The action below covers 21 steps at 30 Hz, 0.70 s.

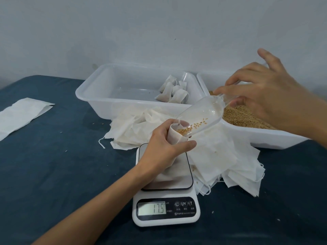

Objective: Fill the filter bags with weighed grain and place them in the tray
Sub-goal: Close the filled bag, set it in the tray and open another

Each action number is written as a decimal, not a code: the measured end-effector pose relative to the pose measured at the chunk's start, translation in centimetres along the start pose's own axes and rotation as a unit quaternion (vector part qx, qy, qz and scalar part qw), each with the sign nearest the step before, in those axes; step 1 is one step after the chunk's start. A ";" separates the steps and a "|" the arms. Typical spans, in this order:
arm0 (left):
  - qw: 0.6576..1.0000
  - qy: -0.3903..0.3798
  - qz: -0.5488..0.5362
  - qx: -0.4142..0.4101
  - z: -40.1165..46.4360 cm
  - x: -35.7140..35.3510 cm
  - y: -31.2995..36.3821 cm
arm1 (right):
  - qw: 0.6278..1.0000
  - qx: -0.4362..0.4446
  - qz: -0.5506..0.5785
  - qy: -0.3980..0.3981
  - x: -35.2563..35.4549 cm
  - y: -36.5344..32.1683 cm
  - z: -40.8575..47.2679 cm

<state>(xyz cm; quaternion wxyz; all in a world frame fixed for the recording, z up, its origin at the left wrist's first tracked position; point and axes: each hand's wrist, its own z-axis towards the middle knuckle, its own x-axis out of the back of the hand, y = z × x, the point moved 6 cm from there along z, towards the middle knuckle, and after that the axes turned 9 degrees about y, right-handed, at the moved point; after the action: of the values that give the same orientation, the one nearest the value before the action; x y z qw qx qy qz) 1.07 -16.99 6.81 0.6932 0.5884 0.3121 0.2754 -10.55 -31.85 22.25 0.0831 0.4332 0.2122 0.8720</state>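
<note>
We are looking at a plain, pale grey-white wall (159, 23) rising behind a table draped in a dark blue cloth (53, 165); soft, even light is falling across both.

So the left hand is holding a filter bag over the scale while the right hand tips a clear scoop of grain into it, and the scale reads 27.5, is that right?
Not quite: the head view shows the scale reading 17.5, not 27.5. The rest holds: the left hand grips the filter bag over the scale while the right hand tips the clear scoop of grain into it.
</note>
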 end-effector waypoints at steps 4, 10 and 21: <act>1.000 0.001 0.002 -0.003 0.0 0.0 0.2 | 1.000 0.010 -0.007 0.025 0.1 -0.1 0.1; 1.000 0.005 -0.015 0.008 -0.1 0.0 0.3 | 0.999 0.012 -0.004 0.033 0.1 -0.2 0.2; 1.000 0.001 -0.024 0.019 -0.2 0.1 0.3 | 0.997 0.030 -0.011 0.068 1.2 -0.9 0.7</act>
<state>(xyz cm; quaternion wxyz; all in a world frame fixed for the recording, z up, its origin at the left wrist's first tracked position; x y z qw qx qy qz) 1.02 -16.75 7.10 0.6876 0.5937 0.3322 0.2538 -10.77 -30.46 23.05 0.0648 0.3733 0.2478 0.8917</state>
